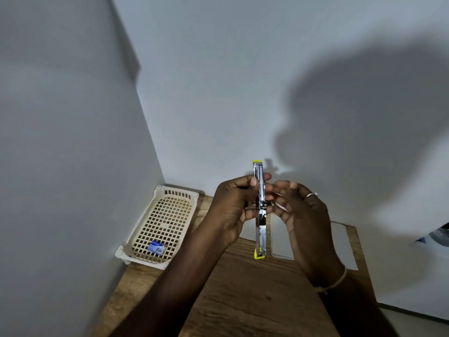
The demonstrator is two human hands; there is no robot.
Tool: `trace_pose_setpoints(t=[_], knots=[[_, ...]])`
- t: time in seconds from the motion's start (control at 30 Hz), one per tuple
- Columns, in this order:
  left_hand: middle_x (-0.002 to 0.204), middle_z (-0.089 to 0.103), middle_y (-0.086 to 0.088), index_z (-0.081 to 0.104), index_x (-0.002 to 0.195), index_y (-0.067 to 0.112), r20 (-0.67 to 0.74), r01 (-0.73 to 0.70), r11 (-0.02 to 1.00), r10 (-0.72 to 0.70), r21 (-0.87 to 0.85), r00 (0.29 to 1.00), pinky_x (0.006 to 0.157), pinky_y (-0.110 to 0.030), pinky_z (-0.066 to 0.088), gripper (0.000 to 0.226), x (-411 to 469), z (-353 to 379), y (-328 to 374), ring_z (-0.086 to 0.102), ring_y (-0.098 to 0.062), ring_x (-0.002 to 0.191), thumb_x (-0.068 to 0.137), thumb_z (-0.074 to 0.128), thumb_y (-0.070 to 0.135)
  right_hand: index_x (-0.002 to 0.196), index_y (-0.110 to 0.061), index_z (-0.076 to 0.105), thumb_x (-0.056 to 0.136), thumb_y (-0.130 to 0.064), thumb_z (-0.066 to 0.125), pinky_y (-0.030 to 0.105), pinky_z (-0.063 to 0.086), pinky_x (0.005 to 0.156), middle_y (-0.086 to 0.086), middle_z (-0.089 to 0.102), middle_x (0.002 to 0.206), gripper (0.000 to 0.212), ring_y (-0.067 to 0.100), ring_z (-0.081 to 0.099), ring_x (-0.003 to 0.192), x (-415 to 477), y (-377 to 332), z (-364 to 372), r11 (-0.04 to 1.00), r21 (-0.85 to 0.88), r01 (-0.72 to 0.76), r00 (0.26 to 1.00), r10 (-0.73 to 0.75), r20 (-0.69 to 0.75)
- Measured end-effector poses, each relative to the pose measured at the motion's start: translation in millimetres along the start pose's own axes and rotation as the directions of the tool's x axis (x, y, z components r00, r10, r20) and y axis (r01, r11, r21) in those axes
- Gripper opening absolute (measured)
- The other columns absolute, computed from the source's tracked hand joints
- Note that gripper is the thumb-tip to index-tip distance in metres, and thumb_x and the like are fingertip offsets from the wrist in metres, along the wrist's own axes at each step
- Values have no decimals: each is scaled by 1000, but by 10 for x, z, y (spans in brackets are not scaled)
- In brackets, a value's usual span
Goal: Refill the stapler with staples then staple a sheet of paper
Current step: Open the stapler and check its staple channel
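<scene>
A chrome stapler (260,229) with yellow ends is swung fully open into one long upright bar above the wooden table (243,300). My left hand (233,207) grips it at the hinge, thumb on the upper half. My right hand (301,215) is beside the hinge on the right, its fingertips at the metal; whether they pinch something is unclear. White sheets of paper (281,239) lie on the table behind the hands. A small blue staple box (157,247) lies in a cream basket.
The cream perforated plastic basket (158,224) sits at the table's far left corner against white walls. The table's right edge drops off near a blue-and-white object (435,237) at the frame's right side.
</scene>
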State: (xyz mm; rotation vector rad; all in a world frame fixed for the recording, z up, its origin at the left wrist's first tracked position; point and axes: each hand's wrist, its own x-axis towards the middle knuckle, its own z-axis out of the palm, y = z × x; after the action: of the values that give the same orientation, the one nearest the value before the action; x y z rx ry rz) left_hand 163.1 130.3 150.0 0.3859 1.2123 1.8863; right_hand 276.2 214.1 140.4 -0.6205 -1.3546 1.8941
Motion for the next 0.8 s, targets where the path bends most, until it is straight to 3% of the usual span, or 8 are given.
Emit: trace_pose_setpoints(t=[0.07, 0.13, 0.33, 0.4, 0.47, 0.53, 0.67, 0.8], knots=[[87, 78, -10, 82, 92, 11, -32, 33, 999, -33, 17, 999, 57, -30, 61, 25, -18, 9, -81, 74, -18, 69, 99, 58, 4, 118, 2, 66, 93, -39, 60, 39, 58, 82, 18, 74, 104, 48, 26, 71, 91, 74, 46, -10, 956, 182, -231, 973, 223, 65], [84, 78, -12, 82, 84, 11, -65, 71, 997, -68, 32, 996, 56, -29, 61, 24, -31, 8, -180, 74, -18, 67, 98, 62, 10, 123, 3, 64, 101, -41, 50, 32, 51, 72, 10, 67, 85, 51, 19, 63, 75, 133, 118, -19, 874, 269, -404, 915, 386, 119], [82, 79, -14, 82, 86, 10, -145, 3, 945, 47, 328, 988, 69, -42, 65, 21, -81, -81, -541, 77, -24, 75, 95, 70, 26, 102, -1, 69, 103, -36, 46, 19, 36, 38, 3, 50, 57, 42, 11, 47, 43, 241, 438, -50, 702, 362, -614, 766, 641, 56], [77, 78, -11, 81, 82, 11, -172, 28, 920, 44, 391, 984, 61, -37, 65, 24, -75, -116, -624, 76, -22, 67, 95, 69, 27, 83, -9, 65, 102, -31, 45, 14, 28, 33, 1, 45, 53, 34, 9, 39, 35, 229, 571, -55, 650, 386, -654, 721, 690, 60], [75, 79, -9, 81, 82, 11, -200, 81, 871, 20, 485, 979, 64, -40, 65, 25, -46, -161, -710, 77, -23, 65, 94, 69, 30, 75, -13, 55, 101, -26, 42, 14, 22, 30, 0, 42, 52, 32, 9, 32, 31, 210, 718, -73, 616, 396, -681, 690, 721, 64], [72, 79, -8, 81, 80, 12, -224, 126, 804, 9, 581, 974, 70, -38, 64, 27, -20, -219, -794, 77, -22, 67, 92, 69, 33, 76, -11, 53, 101, -21, 39, 14, 22, 29, 1, 42, 53, 31, 8, 32, 30, 180, 865, -98, 595, 404, -695, 672, 737, 70], [61, 74, 1, 81, 76, 12, -255, 180, 676, 12, 715, 967, 51, -18, 46, 27, 0, -317, -915, 67, 0, 51, 93, 67, 28, 83, -4, 56, 103, -17, 36, 16, 25, 29, 5, 49, 56, 31, 9, 36, 32, 112, 1094, -133, 588, 403, -701, 666, 742, 77], [70, 77, -7, 81, 78, 12, -270, 234, 625, -37, 745, 962, 58, -30, 59, 24, 25, -387, -968, 73, -14, 60, 92, 68, 27, 92, 1, 60, 105, -16, 32, 17, 32, 30, 9, 64, 56, 35, 14, 47, 33, 57, 1232, -164, 577, 429, -695, 671, 735, 98]])
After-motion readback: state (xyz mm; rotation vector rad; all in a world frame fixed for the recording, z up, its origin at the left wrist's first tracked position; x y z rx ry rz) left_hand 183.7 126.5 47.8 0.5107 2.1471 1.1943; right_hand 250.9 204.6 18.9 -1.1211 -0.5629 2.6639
